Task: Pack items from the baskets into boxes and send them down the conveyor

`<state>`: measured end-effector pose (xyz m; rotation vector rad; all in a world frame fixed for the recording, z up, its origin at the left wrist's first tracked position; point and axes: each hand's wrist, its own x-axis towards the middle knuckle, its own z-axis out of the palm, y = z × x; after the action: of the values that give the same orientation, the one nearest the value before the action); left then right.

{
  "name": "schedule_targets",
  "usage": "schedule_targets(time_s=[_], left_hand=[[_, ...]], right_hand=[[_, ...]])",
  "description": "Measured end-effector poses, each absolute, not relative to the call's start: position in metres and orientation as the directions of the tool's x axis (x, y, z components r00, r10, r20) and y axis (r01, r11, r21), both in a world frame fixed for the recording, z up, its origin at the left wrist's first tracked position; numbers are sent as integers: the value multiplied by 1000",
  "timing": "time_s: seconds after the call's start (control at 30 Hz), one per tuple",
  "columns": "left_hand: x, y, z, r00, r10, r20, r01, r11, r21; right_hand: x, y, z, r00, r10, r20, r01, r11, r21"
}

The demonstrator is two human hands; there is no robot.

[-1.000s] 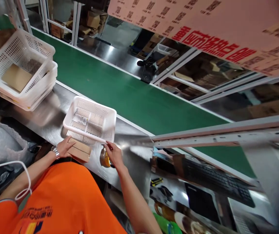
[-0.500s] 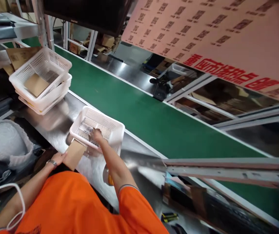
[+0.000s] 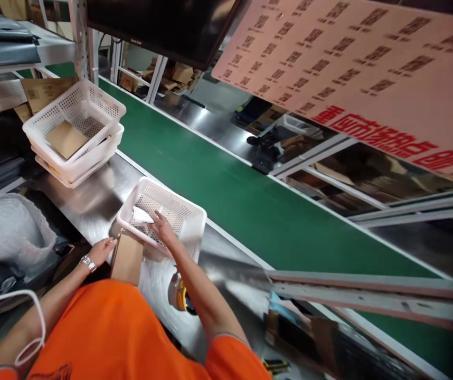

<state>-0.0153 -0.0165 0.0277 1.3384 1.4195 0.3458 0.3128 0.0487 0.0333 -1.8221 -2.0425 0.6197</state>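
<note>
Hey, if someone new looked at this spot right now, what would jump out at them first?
Probably the wide green belt running diagonally behind the steel worktop, and the pink board with red characters and rows of codes at the upper right. Nearer, the right hand has a white paper in the white basket, while the left hand is at a brown box.

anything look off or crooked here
The top white basket at left looks askew: it sits unevenly on the basket below instead of nesting level. I see no clear spill or damage.
</note>
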Motion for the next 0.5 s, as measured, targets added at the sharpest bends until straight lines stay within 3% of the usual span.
schedule_targets(time_s=[0.13, 0.23, 0.33, 0.4, 0.5], left_hand=[[-4, 17, 57, 389, 769, -507, 265, 434, 861], [6, 25, 64, 500, 699, -510, 293, 418, 860], [10, 23, 59, 493, 699, -518, 355, 381, 853], [10, 19, 53, 467, 707, -532, 362, 396, 844], [5, 14, 45, 514, 635, -576, 404, 413, 816]], right_hand=[[297, 16, 58, -281, 952, 123, 761, 299, -577], [278, -6, 75, -350, 919, 181, 679, 382, -627], [259, -28, 79, -142, 981, 133, 558, 190, -808], [246, -42, 77, 33, 999, -18, 351, -29, -936], [225, -61, 71, 157, 954, -256, 60, -267, -962]])
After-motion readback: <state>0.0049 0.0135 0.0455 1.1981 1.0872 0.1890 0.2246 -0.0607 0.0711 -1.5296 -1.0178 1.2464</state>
